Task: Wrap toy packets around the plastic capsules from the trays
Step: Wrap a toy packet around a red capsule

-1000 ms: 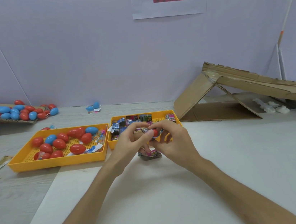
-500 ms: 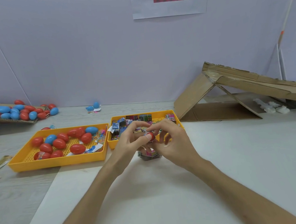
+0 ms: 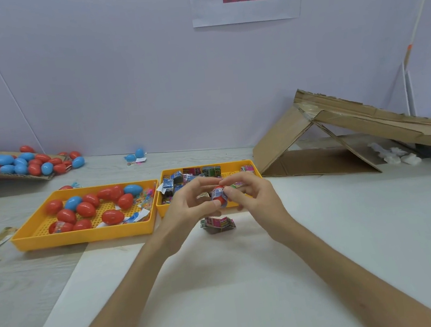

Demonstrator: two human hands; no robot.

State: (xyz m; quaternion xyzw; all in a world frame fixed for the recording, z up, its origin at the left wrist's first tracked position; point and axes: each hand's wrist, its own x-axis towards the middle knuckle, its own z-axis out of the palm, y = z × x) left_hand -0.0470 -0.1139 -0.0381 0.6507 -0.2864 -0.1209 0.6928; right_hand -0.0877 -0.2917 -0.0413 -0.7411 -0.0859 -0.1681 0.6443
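A pale wall [image 3: 115,80] closes the back, and a white sheet [image 3: 252,282] covers most of the table, with wood grain [image 3: 19,285] showing along its left edge. A cardboard lean-to [image 3: 341,130] takes the far right corner. The widest stretch of white runs from the trays toward the person. Two yellow trays sit side by side — the left tray [image 3: 81,236] holds red and blue capsules, the right tray [image 3: 161,211] toy packets. In front of the right tray, off the table, the left hand [image 3: 187,208] and right hand [image 3: 254,196] both pinch a red capsule [image 3: 223,199] at the fingertips, with a printed packet [image 3: 216,193] partly round it. A loose packet [image 3: 218,223] lies beneath.
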